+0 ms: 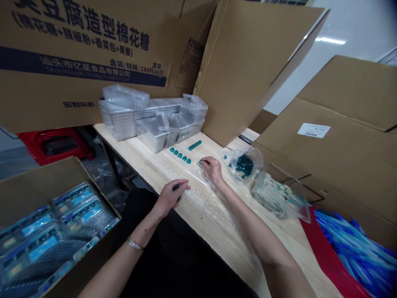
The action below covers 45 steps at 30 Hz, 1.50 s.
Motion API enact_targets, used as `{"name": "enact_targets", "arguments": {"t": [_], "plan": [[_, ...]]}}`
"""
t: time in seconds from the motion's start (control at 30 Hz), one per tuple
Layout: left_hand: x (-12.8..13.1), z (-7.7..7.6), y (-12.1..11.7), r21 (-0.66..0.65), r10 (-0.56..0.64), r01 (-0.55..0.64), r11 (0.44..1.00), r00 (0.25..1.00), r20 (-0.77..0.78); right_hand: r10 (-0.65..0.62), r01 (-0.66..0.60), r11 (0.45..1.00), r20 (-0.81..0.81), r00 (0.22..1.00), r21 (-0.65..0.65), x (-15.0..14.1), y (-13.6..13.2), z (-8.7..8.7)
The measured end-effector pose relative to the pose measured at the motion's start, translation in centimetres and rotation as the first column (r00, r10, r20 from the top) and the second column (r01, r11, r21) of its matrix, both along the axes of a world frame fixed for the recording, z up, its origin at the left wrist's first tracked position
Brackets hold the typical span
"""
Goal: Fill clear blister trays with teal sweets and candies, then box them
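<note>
My right hand (212, 169) pinches a small green piece (201, 162) between thumb and fingertips, low over the row of clear plastic trays on the table. Nearer the table's front edge, my left hand (172, 195) is curled round small dark pieces (176, 187), partly hidden by the fingers. Two lines of green pieces lie just beyond my hands: a closer line (180, 155) and a farther line (194, 145). Clear trays (214, 209) run along the table beneath and beside my right forearm, their compartments showing the wood. A clear bag (259, 159) of dark green pieces (244, 165) rests right of my right hand.
Stacked clear trays (124, 120) stand at the table's far end against large cardboard boxes (77, 91). At right are a clear bin of small packets (273, 192) and a red tub (322, 252) of blue sticks. An open carton (102, 198) of filled packs sits lower left, near a red stool (56, 147).
</note>
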<state>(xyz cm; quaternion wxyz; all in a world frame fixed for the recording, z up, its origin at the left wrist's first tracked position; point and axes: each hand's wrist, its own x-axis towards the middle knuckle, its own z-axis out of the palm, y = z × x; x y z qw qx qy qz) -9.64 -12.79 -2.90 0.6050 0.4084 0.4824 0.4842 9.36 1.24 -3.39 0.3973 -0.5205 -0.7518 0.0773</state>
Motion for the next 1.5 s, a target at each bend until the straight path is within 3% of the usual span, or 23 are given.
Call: {"name": "enact_targets", "arguments": {"t": [0.23,0.4,0.6,0.73,0.83,0.93,1.03,1.17,1.3,1.4,1.5], "plan": [[0.5,-1.6,1.0,0.262,0.068,0.000,0.965,0.965,-0.253,0.046,-0.036,0.995,0.104,0.994,-0.092,-0.2,0.1,-0.4],[0.8,-2.5,1.2,0.318,0.074,0.033,0.948,0.945,-0.319,0.056,-0.054,0.995,0.023,0.998,-0.084,-0.3,0.0,0.4],[0.7,-2.5,1.2,0.321,0.066,0.047,0.946,0.941,-0.333,0.215,-0.192,0.974,0.228,0.950,-0.121,-1.2,-0.2,0.6],[0.5,-1.8,1.0,0.260,0.026,0.023,0.965,0.983,-0.183,0.163,-0.136,0.984,0.296,0.941,-0.112,-1.6,-0.5,-0.2],[0.1,-0.7,0.8,0.079,-0.002,-0.009,0.997,0.991,0.135,0.140,-0.111,0.988,0.326,0.935,-0.105,-1.7,-0.6,-0.5],[-0.4,0.4,1.0,-0.058,0.032,-0.005,0.998,0.880,0.473,0.135,-0.103,0.988,0.324,0.936,-0.115,-1.7,-1.1,-0.1],[-0.8,1.0,1.3,-0.117,0.070,0.005,0.993,0.777,0.625,0.136,-0.122,0.989,0.213,0.967,-0.080,-2.1,-2.9,1.7],[-0.7,0.9,1.6,-0.117,0.102,-0.037,0.992,0.780,0.617,0.276,-0.273,0.953,0.006,0.961,-0.131,-3.8,-7.5,4.9],[0.7,1.0,1.5,-0.111,0.173,-0.135,0.985,0.833,0.526,0.482,-0.474,0.865,0.009,0.876,-0.166,-5.5,-11.6,6.3],[1.8,1.2,1.3,-0.090,0.189,-0.167,0.982,0.860,0.473,0.470,-0.464,0.872,0.002,0.883,-0.156,-5.8,-12.5,5.9],[2.2,1.4,1.2,-0.067,0.143,-0.126,0.990,0.882,0.448,0.401,-0.443,0.863,-0.202,0.893,-0.243,-5.0,-12.2,5.6]]}}
